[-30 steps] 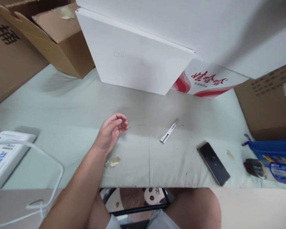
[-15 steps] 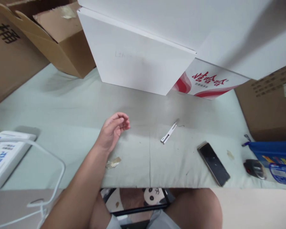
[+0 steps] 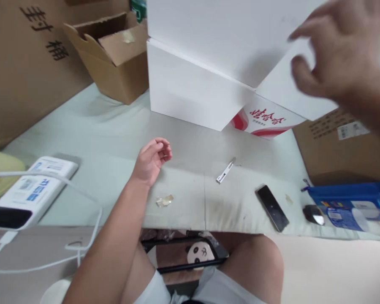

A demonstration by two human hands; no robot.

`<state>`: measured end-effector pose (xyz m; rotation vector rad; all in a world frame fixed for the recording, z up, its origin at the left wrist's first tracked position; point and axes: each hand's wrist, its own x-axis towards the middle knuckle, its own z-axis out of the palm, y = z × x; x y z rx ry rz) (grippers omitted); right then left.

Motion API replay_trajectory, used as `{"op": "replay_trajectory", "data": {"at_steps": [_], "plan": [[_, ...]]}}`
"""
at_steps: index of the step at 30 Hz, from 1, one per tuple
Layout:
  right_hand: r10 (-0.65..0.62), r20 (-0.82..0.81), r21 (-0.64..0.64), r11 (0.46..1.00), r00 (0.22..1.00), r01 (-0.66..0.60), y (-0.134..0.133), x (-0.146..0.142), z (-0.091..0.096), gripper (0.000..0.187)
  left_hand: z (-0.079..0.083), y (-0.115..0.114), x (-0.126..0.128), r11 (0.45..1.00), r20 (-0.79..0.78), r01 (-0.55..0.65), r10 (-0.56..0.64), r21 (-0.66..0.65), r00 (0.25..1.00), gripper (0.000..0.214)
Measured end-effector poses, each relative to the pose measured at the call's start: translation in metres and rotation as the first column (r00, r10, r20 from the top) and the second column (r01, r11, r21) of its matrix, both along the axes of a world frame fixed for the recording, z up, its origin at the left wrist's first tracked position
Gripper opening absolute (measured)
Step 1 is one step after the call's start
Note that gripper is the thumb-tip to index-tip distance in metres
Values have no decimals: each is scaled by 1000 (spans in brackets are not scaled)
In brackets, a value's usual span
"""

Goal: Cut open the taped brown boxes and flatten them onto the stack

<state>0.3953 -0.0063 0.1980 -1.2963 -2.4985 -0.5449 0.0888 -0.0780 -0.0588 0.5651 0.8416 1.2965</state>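
Worktop (image 3: 110, 126): pale green covering, loose items across it. White box (image 3: 190, 88): stands at the far side, a red-and-white box (image 3: 272, 121) just to its right. Open carton (image 3: 131, 78): on the worktop, left of the white box. My right hand (image 3: 338, 59): raised at upper right before the white panels, blurred; fingers spread, thumb well apart, nothing seen in them. I cannot tell whether they touch a panel. Power bank (image 3: 41, 181): near left edge, white cable (image 3: 6, 237) plugged in. My left hand (image 3: 150, 162): near the middle, side-on, fingers loosely curled, no object visible in them. Phone (image 3: 272, 209): near edge, right of centre. Knife (image 3: 226, 170): lies slantwise between my left hand and the phone, untouched. Tape scrap (image 3: 164, 201): just beside my left forearm.
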Motion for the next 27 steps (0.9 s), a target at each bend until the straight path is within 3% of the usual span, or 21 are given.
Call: {"op": "replay_trajectory", "data": {"at_steps": [2,3,5,7,10,13,16,19,22,25,27], "plan": [[124,294,49,988,948,-144,-2,-37,-17,58,4,-1,-11,998,43,-52,51,18,998,25],[242,411,-25,967,879,-255,-4,-60,-29,55,5,-2,-16,997,68,-78,76,25,995,24],[439,518,-202,897,734,-394,-5,-107,-55,47,8,-3,-22,993,111,-118,114,30,987,23],[501,522,-314,865,690,-391,3,-154,-82,38,10,-4,-27,990,140,-141,137,25,981,23],[435,298,-289,889,850,-354,37,-219,-116,31,10,-5,-32,989,154,-144,139,22,978,24],[253,91,-275,936,963,-220,85,-276,-138,33,9,-6,-41,988,149,-149,143,32,978,24],[57,-79,-335,939,995,-80,122,-319,-153,30,10,-10,-49,987,160,-156,150,25,976,24],[27,-113,-385,920,993,-68,138,-338,-164,24,12,-14,-50,995,180,-94,84,44,980,25],[-2,-123,-379,924,992,-45,133,-336,-171,14,13,-15,-50,993,176,-86,71,78,982,25],[-18,-147,-356,934,989,-36,110,-313,-172,22,12,-11,-58,958,163,-274,257,87,952,20],[7,-170,-346,936,985,-66,83,-288,-171,32,10,-9,-70,860,129,-503,491,89,862,15]]}}
